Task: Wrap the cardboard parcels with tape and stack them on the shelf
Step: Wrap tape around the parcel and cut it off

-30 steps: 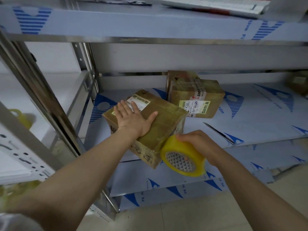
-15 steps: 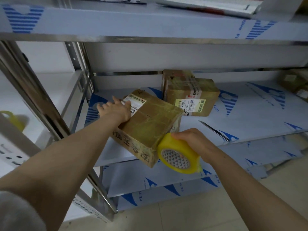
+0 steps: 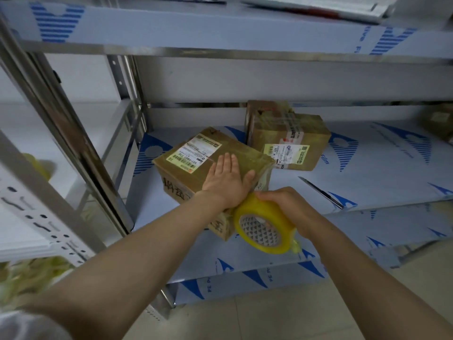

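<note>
While the left hand (image 3: 226, 180) flattens the glossy parcel (image 3: 196, 168) — right hand (image 3: 286, 204) grips tape roll (image 3: 262, 229).

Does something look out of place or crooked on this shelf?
The brown cardboard parcel under the left hand sits turned, its near corner seemingly over the metal shelf edge. A thin dark blade-like tool lies loose to its right.

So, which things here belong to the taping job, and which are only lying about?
In the job: front parcel, pressed by left hand; yellow tape roll, gripped by right hand; taped parcel behind; shelf.
Lying about: untouched blade; flat white item on top shelf.
</note>
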